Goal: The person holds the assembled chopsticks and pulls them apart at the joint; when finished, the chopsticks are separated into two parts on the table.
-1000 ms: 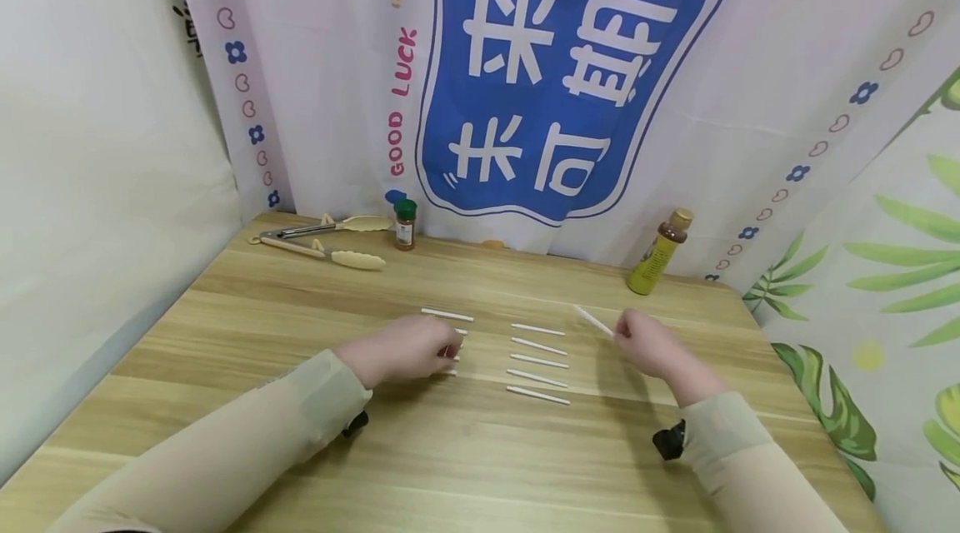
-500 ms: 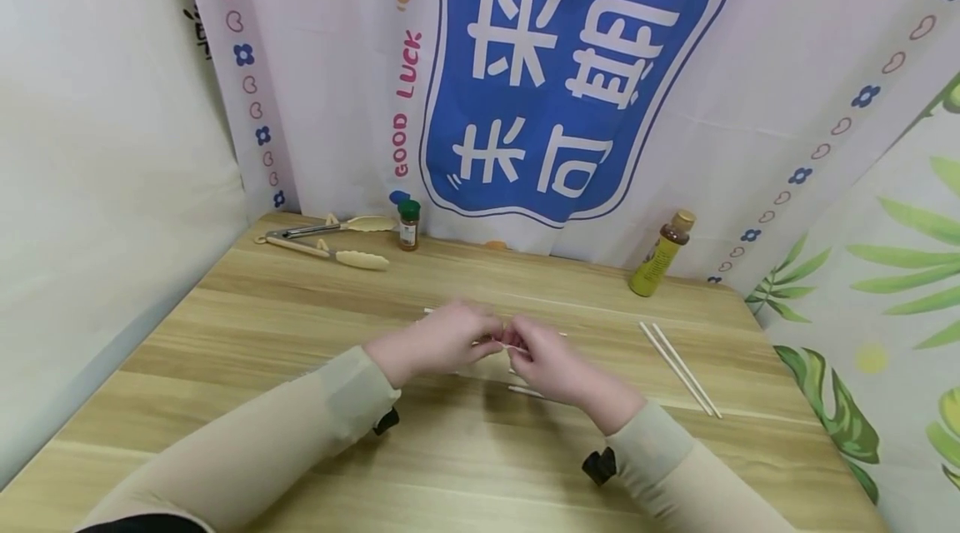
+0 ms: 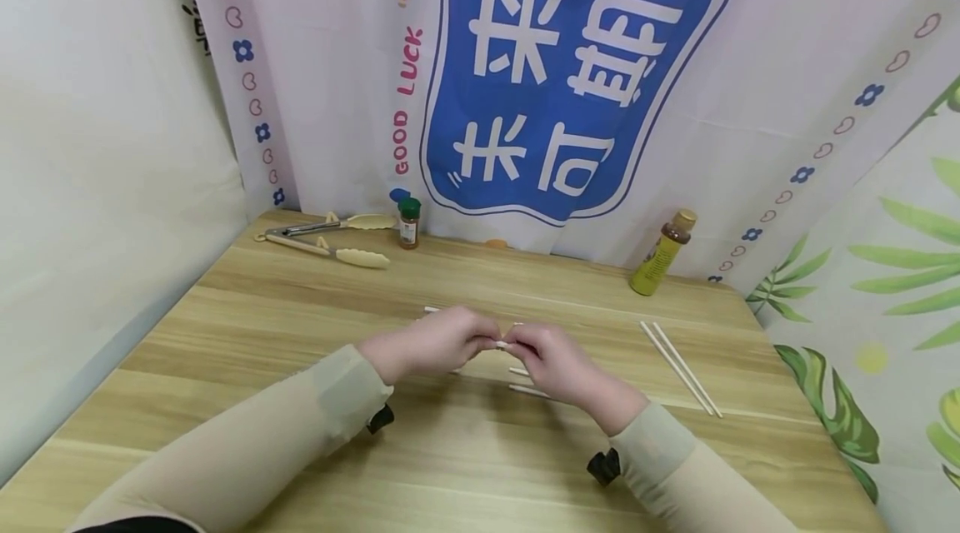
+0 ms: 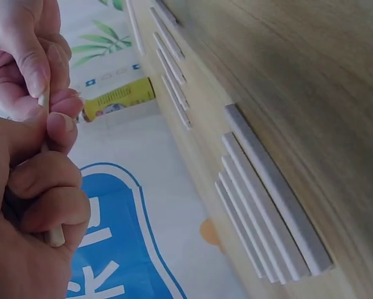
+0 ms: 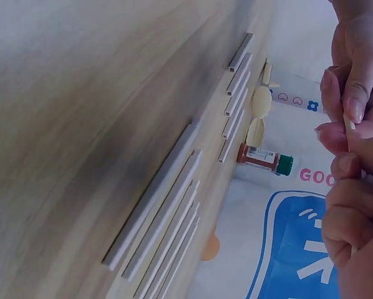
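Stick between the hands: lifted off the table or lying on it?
The stick is lifted off the table: left hand and right hand grip it, with the wall banner behind in the left wrist view.

1. Front of bench: open wood between left sleeve and right sleeve; each sleeve blocks its own side.
2. Center: left grip and right grip meet over gap between rows, held stick bridging them. Blocked from above.
3. Left stick row and right stick row lie flat, below the grips; only a narrow lane between rows.
4. Behind rows: free strip, green-capped jar to yellow bottle. Cloth backdrop closes the rear.
5. Back left: spread tongs obstruct.
6. Right: passable between right grip and stick pair, also beyond the pair.
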`<action>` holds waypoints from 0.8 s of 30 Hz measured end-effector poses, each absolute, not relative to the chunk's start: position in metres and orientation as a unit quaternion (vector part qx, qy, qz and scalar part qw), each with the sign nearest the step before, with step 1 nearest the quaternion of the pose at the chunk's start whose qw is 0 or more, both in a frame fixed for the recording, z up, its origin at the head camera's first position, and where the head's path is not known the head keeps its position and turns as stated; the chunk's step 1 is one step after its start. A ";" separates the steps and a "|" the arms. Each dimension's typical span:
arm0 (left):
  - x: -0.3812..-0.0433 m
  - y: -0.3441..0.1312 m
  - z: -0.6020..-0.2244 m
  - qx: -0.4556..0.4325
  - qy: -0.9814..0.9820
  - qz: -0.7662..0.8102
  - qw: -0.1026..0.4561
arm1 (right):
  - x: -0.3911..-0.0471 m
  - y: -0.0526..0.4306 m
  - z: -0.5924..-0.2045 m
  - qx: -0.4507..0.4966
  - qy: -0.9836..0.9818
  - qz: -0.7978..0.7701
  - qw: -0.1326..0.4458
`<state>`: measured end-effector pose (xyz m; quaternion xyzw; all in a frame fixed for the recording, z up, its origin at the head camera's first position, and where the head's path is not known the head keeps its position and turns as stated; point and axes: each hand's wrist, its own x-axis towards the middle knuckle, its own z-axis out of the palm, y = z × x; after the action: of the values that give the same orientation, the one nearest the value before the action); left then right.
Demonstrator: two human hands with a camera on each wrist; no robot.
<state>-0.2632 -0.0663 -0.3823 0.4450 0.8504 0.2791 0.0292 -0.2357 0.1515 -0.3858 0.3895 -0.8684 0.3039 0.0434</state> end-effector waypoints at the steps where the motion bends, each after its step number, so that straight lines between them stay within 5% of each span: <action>1: -0.263 -0.067 -0.381 0.445 0.848 0.285 0.034 | -0.235 0.152 -0.385 0.391 -0.866 0.308 0.043; 10: -0.260 -0.070 -0.374 0.456 0.846 0.272 0.050 | -0.234 0.155 -0.382 0.381 -0.866 0.322 0.022; 15: -0.265 -0.100 -0.371 0.383 0.870 0.302 0.068 | -0.240 0.185 -0.383 0.322 -0.879 0.352 0.006; 24: -0.316 -0.122 -0.365 0.320 0.906 0.270 0.067 | -0.283 0.212 -0.384 0.218 -0.920 0.325 0.003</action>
<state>-0.3157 -0.1216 -0.3649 0.3198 0.9059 0.2695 0.0665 -0.2825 0.2119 -0.3839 0.2178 -0.9202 0.3252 0.0029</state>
